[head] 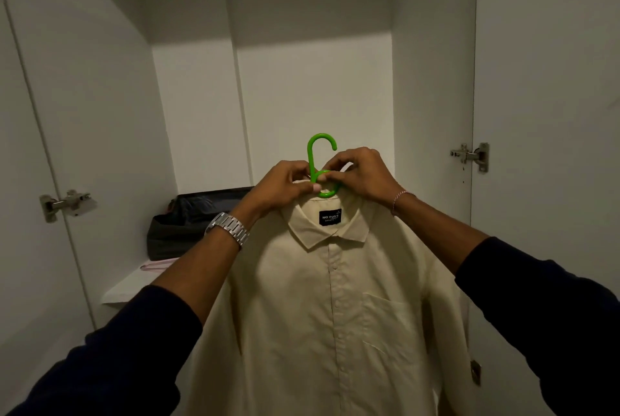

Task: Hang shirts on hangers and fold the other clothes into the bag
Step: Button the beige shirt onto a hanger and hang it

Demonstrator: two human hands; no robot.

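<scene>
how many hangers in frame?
2. A green hanger sits inside the cream shirt, gripped at the neck by the left hand and right hand. A pink hanger lies on the shelf. Others may be hidden.

**Dark sleeves, a steel watch and a thin bracelet**

The person is wearing a long-sleeved top in a very dark navy, close to black. Both sleeves are sitting pushed up, the left sleeve [110, 348] ending partway along the forearm and the right sleeve [543, 311] doing the same, so the lower forearms and wrists are showing bare. The cloth is looking plain and matte, with no print or cuff buttons visible. On the left wrist a silver metal wristwatch [228, 229] is catching the light, its band made of broad brushed links. On the right wrist a thin beaded bracelet [401, 198], pale pink and silver, is lying loosely.
</scene>
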